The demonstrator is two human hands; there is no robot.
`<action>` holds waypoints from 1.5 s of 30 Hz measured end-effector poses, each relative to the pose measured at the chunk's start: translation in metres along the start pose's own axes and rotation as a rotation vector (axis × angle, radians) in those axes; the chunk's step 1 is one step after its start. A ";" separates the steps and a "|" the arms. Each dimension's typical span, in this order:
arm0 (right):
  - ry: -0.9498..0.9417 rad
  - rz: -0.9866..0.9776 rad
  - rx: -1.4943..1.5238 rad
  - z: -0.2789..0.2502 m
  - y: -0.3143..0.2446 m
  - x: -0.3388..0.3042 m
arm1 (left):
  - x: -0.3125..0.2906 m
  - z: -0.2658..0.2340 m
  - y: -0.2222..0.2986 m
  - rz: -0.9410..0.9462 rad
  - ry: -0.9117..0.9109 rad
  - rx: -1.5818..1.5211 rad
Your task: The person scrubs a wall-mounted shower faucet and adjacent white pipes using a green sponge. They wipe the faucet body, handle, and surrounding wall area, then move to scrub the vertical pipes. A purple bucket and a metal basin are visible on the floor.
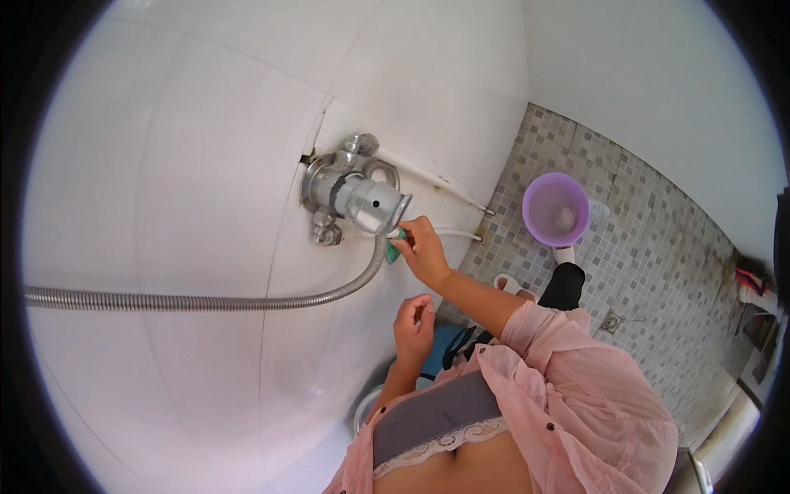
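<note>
In the head view, a green cloth or pad [393, 249] is gripped between the fingertips of the right hand [424, 251], just below the chrome shower valve [366, 202] and close to the metal hose [206, 303]. The left hand [414, 325] is held near the wall with its fingers curled; whether anything is enclosed cannot be told. On the tiled floor [642, 280], a round purple bucket [530, 198] is seen from above; a whitish lump is contained near one side, though liquid cannot be confirmed. Beside the left forearm, a blue object [444, 342] is partly hidden.
</note>
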State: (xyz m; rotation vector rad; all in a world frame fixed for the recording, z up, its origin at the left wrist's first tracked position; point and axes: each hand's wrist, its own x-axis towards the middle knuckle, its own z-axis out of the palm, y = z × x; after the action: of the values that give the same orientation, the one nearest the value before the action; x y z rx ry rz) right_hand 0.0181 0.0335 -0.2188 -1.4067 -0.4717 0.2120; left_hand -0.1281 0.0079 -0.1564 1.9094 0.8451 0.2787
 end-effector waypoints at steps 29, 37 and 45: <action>0.190 -0.194 -0.023 -0.069 -0.027 0.066 | -0.010 -0.002 0.009 0.015 -0.067 0.218; 0.031 -0.484 0.071 -0.039 -0.088 0.125 | -0.009 0.006 0.011 0.084 -0.076 0.242; 0.194 -0.057 -0.050 -0.038 0.075 0.066 | -0.009 0.019 0.012 0.039 -0.132 0.280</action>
State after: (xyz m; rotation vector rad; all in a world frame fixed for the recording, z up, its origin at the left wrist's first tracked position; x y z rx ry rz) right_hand 0.1030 0.0395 -0.2828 -1.4447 -0.3580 0.0172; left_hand -0.1194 -0.0144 -0.1533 2.1801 0.7911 0.0570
